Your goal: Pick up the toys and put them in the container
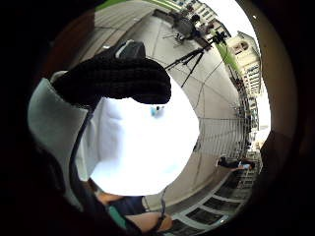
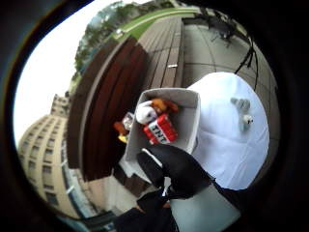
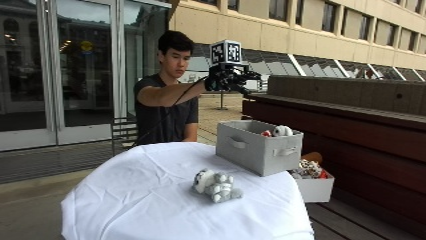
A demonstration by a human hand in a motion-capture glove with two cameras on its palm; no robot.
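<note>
A grey plush toy [image 3: 214, 185] lay on the table [image 3: 133, 200], not yet binned. The grey container [image 3: 256, 147] already held several toys [image 2: 157, 123]. The gloved right hand [image 3: 226, 79] hovered high above the container, fingers relaxed, gripping nothing.

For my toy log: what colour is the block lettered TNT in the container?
Red with a white band and dark lettering: the TNT block, inside the grey container. The thumb side palm view shows it best.

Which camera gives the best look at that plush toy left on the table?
The outside view: the plush toy lies in plain sight on the white tablecloth, in front of the grey container. The thumb side palm view shows it only as a tiny shape on the cloth. In the little finger side palm view I cannot make it out.
</note>
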